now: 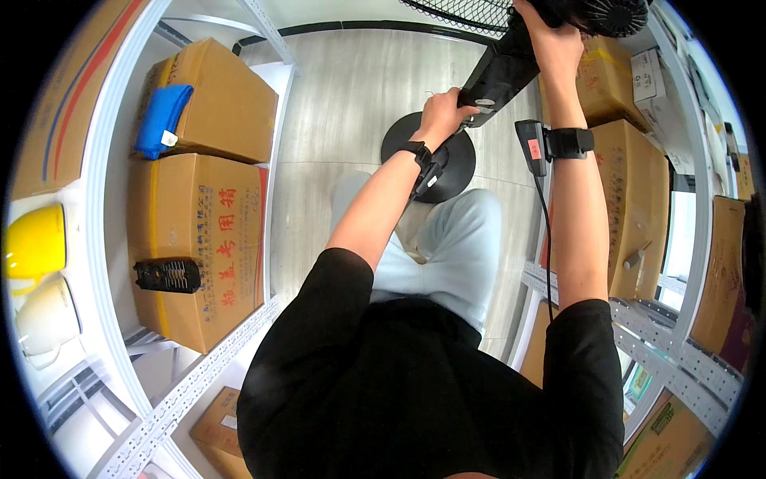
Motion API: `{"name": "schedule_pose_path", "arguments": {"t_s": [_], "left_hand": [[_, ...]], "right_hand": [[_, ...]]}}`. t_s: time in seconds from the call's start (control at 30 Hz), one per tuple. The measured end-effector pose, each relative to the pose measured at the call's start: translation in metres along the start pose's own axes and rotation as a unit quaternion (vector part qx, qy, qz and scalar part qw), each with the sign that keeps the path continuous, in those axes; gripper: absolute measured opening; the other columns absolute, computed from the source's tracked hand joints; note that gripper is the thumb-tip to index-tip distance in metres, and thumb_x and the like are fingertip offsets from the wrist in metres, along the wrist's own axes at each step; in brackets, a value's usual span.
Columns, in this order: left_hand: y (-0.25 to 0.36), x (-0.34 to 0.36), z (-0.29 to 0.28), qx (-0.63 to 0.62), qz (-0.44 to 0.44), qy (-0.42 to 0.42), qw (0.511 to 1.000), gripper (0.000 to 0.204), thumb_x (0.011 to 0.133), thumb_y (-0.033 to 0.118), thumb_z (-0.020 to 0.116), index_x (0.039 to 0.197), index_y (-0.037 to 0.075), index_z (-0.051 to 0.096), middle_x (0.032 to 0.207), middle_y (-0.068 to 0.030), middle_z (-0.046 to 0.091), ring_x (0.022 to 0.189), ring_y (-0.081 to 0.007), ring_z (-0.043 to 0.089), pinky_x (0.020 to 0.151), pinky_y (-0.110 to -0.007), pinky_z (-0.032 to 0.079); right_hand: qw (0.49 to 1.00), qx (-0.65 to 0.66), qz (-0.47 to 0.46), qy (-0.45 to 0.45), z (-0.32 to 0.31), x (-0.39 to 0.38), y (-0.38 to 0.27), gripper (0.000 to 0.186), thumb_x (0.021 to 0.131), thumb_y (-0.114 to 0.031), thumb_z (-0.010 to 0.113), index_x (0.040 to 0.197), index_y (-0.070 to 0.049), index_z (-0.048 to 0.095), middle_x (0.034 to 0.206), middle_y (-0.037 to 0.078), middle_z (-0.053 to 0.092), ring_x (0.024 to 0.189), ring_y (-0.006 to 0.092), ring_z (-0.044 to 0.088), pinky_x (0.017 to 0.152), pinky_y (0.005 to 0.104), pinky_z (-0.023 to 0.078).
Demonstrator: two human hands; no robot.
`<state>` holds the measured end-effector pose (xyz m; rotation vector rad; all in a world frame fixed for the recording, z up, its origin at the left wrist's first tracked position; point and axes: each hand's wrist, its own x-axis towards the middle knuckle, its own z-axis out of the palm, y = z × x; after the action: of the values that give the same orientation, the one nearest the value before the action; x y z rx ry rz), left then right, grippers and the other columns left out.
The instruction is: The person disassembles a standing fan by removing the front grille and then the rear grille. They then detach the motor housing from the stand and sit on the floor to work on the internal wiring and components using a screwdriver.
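Between two white metal shelf racks, a person stands over a black pedestal fan. Left hand (pixel 444 114) is closed around the fan's upright column (pixel 499 72), near its lower end. Right hand (pixel 553 36) is closed on the motor housing (pixel 618 14) at the top, beside the wire grille (pixel 463 12). Round base (pixel 428 156) sits on the pale floor (pixel 351 88) directly below, partly hidden by the left forearm. Both wrists carry black strapped devices; a cable hangs from the right one. Cardboard boxes (pixel 209 239) fill the left rack, one with a blue cloth bundle (pixel 162 120) on top and one with a small black comb-like part (pixel 167 275); yellow and cream mugs (pixel 36 239) sit further left. Judgement: the step looks like adjusting or repositioning the fan head on its column. Next move likely needs a firm left grip steadying the column while the right hand tilts or lifts the head, keeping the base flat.
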<state>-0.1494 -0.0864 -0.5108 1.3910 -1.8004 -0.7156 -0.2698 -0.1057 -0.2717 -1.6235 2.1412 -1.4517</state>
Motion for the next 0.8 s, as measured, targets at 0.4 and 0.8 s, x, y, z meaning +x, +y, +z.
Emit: {"name": "schedule_pose_path", "arguments": {"t_s": [0.4,0.8], "left_hand": [[0.004,-0.003,0.004,0.006,-0.001,0.015,1.0,0.048,0.079,0.04,0.083,0.099,-0.002,0.071,0.083,-0.0249,0.071,0.083,-0.0421,0.07,0.075,-0.048,0.055],[0.006,0.006,0.013,-0.004,-0.016,0.017,1.0,0.051,0.078,0.042,0.083,0.096,-0.005,0.07,0.084,-0.0275,0.07,0.084,-0.0432,0.07,0.076,-0.049,0.056]], "right_hand": [[0.998,0.06,0.005,-0.002,-0.003,0.002,0.01,0.065,0.075,-0.047,0.08,0.115,0.003,0.07,0.106,0.023,0.073,0.103,0.0323,0.071,0.092,0.0403,0.051],[0.97,0.238,-0.04,-0.021,0.018,0.024,0.031,0.037,0.081,-0.02,0.081,0.105,0.007,0.07,0.093,0.011,0.073,0.082,0.0165,0.067,0.073,0.031,0.053]]}}
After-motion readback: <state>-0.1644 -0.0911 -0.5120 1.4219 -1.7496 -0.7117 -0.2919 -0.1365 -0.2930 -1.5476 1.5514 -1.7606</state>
